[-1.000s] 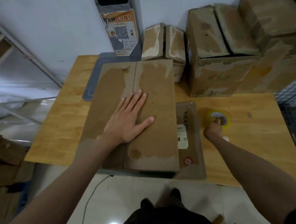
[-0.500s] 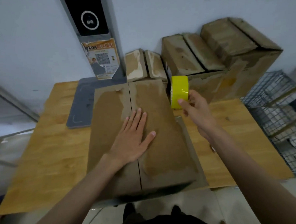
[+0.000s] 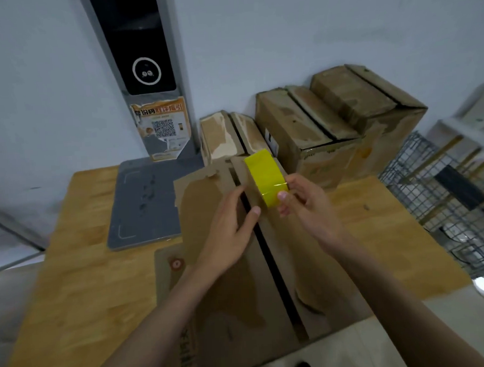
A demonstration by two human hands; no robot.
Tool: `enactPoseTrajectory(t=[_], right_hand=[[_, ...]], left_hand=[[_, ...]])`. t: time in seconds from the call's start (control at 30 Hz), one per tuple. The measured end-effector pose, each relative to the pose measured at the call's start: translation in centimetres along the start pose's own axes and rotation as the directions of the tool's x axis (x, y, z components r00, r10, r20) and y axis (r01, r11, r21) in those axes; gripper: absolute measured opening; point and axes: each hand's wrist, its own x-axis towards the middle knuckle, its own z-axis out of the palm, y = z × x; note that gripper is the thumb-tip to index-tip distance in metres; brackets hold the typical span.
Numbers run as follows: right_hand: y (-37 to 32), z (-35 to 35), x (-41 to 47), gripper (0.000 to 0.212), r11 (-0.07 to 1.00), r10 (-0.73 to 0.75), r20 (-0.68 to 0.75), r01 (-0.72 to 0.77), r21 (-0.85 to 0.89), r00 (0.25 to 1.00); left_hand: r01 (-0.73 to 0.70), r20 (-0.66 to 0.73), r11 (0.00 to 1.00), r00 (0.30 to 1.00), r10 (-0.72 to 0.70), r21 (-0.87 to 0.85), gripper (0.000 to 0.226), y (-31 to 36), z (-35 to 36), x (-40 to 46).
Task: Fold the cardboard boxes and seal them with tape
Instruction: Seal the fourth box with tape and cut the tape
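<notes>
A wooden table [image 3: 80, 276] fills the lower half of the room, and at its far left part lies a grey flat scale pad [image 3: 146, 205], pushed up against the wall. Behind the pad a tall dark kiosk post [image 3: 142, 62] stands against the wall with a torn orange QR sticker [image 3: 162, 128] on it. Just right of the pad, the cardboard box [image 3: 227, 296] being worked on runs from the near edge of the table toward the far edge, its two top flaps folded down with a dark gap open between them. The left hand [image 3: 229, 234] hovers over the left flap, fingers loosely bent, thumb reaching toward the roll; whether it touches the roll or the flap I cannot tell. The yellow tape roll [image 3: 265, 176] is held above the far end of the box, over the seam. The right hand [image 3: 306, 205] has it, fingers curled round its right side with fingertips on the tape's outer face. Along the far right edge of the table sit stacked closed boxes [image 3: 330, 128], and past the right edge stands a wire cage [image 3: 446, 200].
</notes>
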Motion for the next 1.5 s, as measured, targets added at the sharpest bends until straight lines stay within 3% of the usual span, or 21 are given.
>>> enactPoseTrajectory(t=[0.13,0.27,0.47,0.53,0.67,0.77,0.87,1.03,1.23,1.37,1.43,1.5], right_hand=[[-0.7,0.6,-0.7,0.012,1.0,-0.002,0.004,0.002,-0.025,1.0],[-1.1,1.1,-0.6,0.011,0.999,-0.014,-0.015,0.013,-0.047,1.0],[-2.0,1.1,-0.4,0.012,0.996,-0.028,-0.041,0.025,-0.091,0.999],[-2.3,1.0,-0.3,0.012,0.993,-0.04,-0.047,0.035,-0.112,0.998],[-3.0,0.5,0.2,0.014,0.97,-0.093,-0.042,0.081,-0.228,0.995],[-3.9,0.1,0.7,0.018,0.903,-0.136,-0.035,0.109,-0.416,0.99],[-5.7,0.4,0.7,0.023,0.873,-0.143,-0.015,0.119,-0.473,0.99],[-7.4,0.3,1.2,0.038,0.939,0.016,-0.11,-0.053,-0.339,0.994],[-7.3,0.7,0.5,0.036,0.968,0.101,-0.18,-0.138,-0.211,0.979],[-7.4,1.2,0.3,0.044,0.97,0.23,-0.099,-0.236,-0.051,0.968],[-8.4,0.7,0.2,0.034,0.948,0.302,-0.022,-0.298,0.111,0.953],[-8.8,-0.1,0.2,0.017,0.929,0.328,0.06,-0.334,0.159,0.943]], left_hand=[[-0.099,-0.163,0.994,0.981,0.106,0.049,0.047,1.5,-2.8,2.0],[-0.244,-0.15,0.96,0.953,0.263,0.136,0.037,2.9,-3.7,3.2],[-0.29,-0.277,0.926,0.894,0.352,0.241,0.015,4.2,-3.9,3.3],[-0.249,-0.291,0.95,0.91,0.296,0.19,0.013,4.9,-4.0,3.6],[-0.062,-0.254,0.993,0.967,0.034,-0.103,0.028,6.1,-4.9,4.7],[-0.004,-0.16,0.983,0.987,-0.026,-0.182,0.027,6.3,-5.9,6.1],[-0.021,-0.131,0.972,0.991,-0.01,-0.233,0.025,6.8,-6.8,7.0],[-0.131,-0.154,0.938,0.984,0.085,-0.321,0.023,8.4,-8.1,7.7],[-0.006,-0.046,0.938,0.999,-0.01,-0.346,0.034,7.6,-8.6,8.7],[0.088,0.014,0.902,0.996,-0.091,-0.422,0.037,7.2,-8.1,9.8],[0.12,0.036,0.893,0.993,-0.116,-0.433,0.033,6.8,-8.3,10.7],[0.132,0.034,0.879,0.991,-0.131,-0.457,0.028,6.0,-8.9,12.0]])
